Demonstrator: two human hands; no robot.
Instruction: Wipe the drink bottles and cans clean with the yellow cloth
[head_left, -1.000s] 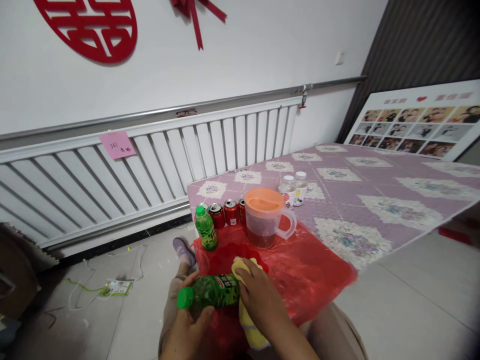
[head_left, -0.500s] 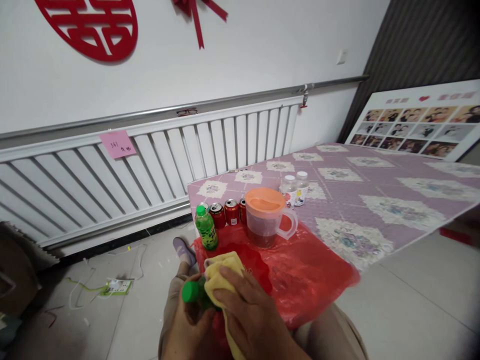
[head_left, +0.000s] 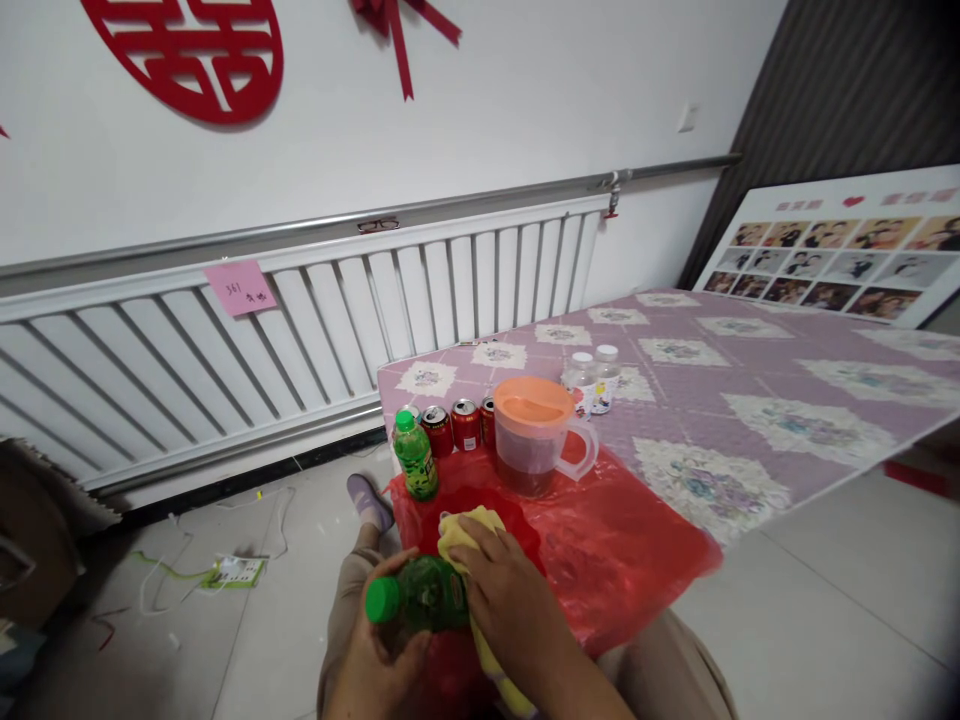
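My left hand (head_left: pixel 379 665) grips a green plastic bottle (head_left: pixel 416 597) near its green cap, holding it on its side above my lap. My right hand (head_left: pixel 510 600) presses a yellow cloth (head_left: pixel 469 530) against the bottle's body, fingers closed over the cloth. Both hands hover at the near corner of the table, over a red plastic sheet (head_left: pixel 615 550).
On the table (head_left: pixel 750 400) stand a second green bottle (head_left: pixel 415 456), red cans (head_left: pixel 465 425), a clear jug with an orange lid (head_left: pixel 534 436) and two small white-capped bottles (head_left: pixel 592 378). A radiator (head_left: pixel 225 360) lines the wall. A photo board (head_left: pixel 847 245) leans at the right. Cables and litter lie on the floor at the left.
My right hand slid the yellow cloth along the bottle toward the cap, then back toward its body. The left hand kept its hold on the bottle.
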